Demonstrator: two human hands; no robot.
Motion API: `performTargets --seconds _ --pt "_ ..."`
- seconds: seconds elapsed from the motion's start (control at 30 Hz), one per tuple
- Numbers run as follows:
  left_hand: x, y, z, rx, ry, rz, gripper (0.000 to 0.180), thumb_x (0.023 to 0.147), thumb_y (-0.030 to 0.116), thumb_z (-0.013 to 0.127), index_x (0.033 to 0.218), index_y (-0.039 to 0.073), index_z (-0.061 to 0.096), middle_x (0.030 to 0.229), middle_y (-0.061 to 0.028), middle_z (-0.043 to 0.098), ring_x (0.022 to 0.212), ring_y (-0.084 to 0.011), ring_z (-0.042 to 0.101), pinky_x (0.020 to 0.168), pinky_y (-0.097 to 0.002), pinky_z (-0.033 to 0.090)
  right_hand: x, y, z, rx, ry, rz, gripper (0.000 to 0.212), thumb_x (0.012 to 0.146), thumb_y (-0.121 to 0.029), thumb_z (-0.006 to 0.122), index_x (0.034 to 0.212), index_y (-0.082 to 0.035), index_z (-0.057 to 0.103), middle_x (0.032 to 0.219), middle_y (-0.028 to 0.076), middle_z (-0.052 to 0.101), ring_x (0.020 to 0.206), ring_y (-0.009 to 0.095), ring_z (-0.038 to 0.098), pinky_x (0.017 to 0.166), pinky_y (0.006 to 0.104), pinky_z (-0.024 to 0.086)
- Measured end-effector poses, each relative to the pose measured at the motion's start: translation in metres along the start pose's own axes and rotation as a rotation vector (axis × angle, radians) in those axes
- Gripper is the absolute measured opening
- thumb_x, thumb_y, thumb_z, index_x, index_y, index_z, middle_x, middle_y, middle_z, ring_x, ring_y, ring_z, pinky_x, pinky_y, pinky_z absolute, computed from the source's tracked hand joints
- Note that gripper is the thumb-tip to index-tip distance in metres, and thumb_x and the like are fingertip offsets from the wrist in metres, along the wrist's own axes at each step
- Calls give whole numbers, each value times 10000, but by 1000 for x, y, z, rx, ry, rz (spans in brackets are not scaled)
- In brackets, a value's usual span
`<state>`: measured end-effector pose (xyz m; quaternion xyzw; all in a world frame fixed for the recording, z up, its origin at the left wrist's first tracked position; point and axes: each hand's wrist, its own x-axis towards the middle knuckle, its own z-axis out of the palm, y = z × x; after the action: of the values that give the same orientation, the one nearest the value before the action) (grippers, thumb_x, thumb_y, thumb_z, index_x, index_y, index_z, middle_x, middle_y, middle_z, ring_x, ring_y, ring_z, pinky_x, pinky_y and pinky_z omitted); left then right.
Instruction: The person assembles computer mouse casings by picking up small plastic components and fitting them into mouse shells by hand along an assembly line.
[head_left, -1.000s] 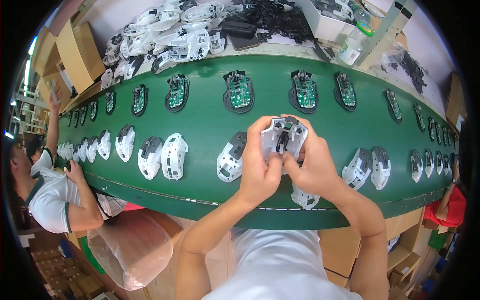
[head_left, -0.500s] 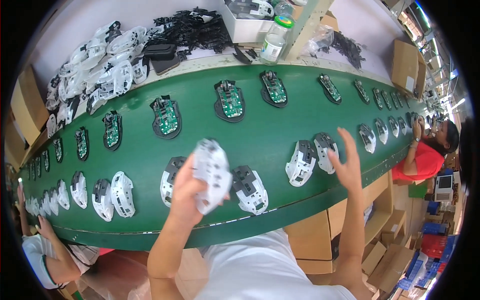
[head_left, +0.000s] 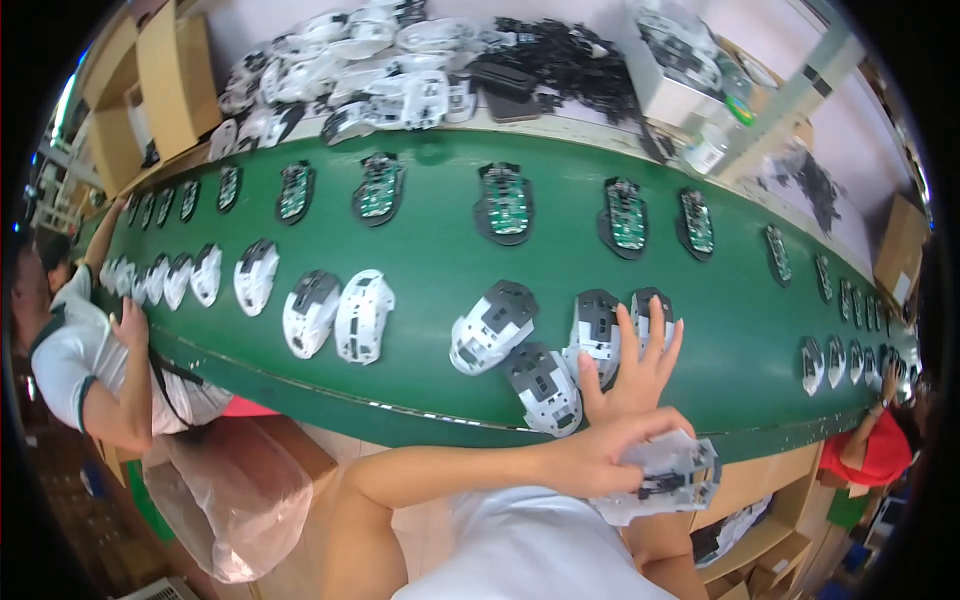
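My left arm reaches across my body, and my left hand (head_left: 592, 462) grips a white computer-mouse shell (head_left: 675, 470) at the table's near edge, its inner side showing. Beyond it, my right hand (head_left: 632, 385) has its fingers spread over two white-and-grey mouse shells, a left one (head_left: 598, 330) and a right one (head_left: 655, 312) partly covered by the fingers. Whether the fingertips touch them I cannot tell. Just left lie two more, a farther shell (head_left: 495, 325) and a nearer shell (head_left: 545, 390), close together on the green table (head_left: 430, 270).
Mouse bases with green circuit boards (head_left: 506, 200) line the far side. More shells (head_left: 310, 315) lie leftward. A heap of white shells (head_left: 350, 60), black parts (head_left: 570, 65) and a green-lidded jar (head_left: 708, 148) stand behind. Co-workers sit at the left (head_left: 80, 350) and far right (head_left: 870, 455).
The view has swung left. My left hand has brought its shell rightward and down to the near edge, turning it over. My right hand now hovers over or rests on the shell pair.
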<state>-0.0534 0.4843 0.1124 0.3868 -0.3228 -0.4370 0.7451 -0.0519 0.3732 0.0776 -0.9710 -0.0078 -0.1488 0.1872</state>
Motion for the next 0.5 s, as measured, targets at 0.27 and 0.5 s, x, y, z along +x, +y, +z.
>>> performTargets --seconds 0.27,0.5 --pt "-22 -1 -7 -14 58 88 536 695 -16 464 1229 19 450 1118 -68 553 1060 -135 512 894 -276 421 16 -70 37 121 -103 -222 667 829 -396 666 1372 -58 475 1524 185 268 1373 551 140 1044 663 209" --pt "-70 -17 -26 185 -164 159 546 674 -8 478 1220 9 490 1175 -101 562 1037 -232 568 874 -338 446 43 -82 54 155 -191 -430 693 833 -422 672 1383 -57 462 1531 152 271 1379 537 136 1068 636 211"
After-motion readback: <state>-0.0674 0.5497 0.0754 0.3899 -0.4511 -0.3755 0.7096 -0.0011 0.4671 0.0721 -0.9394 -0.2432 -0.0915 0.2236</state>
